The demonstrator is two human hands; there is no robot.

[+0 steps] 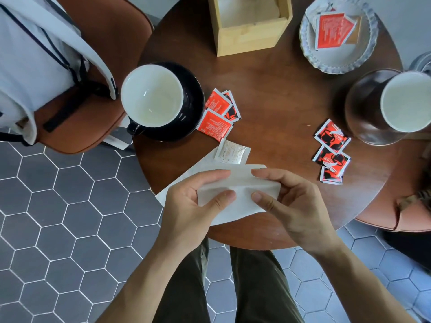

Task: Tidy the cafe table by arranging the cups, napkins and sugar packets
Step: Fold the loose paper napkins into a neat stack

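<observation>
Both my hands pinch a white paper napkin (240, 201) over the near edge of the round wooden table (279, 94). My left hand (196, 206) grips its left part, my right hand (291, 201) its right part. A white sugar packet (232, 152) lies just beyond the napkin. Red sugar packets (218, 114) lie beside a black cup (151, 99) on a black saucer (191, 113) at the left. More red-and-black packets (331, 151) lie at the right, near a brown cup (405, 101).
An open wooden box (249, 36) stands at the table's far side. A white scalloped plate (338, 59) at the far right holds a red packet (331, 30). A brown chair (77, 127) with a white bag (35, 66) stands left. Another brown seat (415, 217) is at the right.
</observation>
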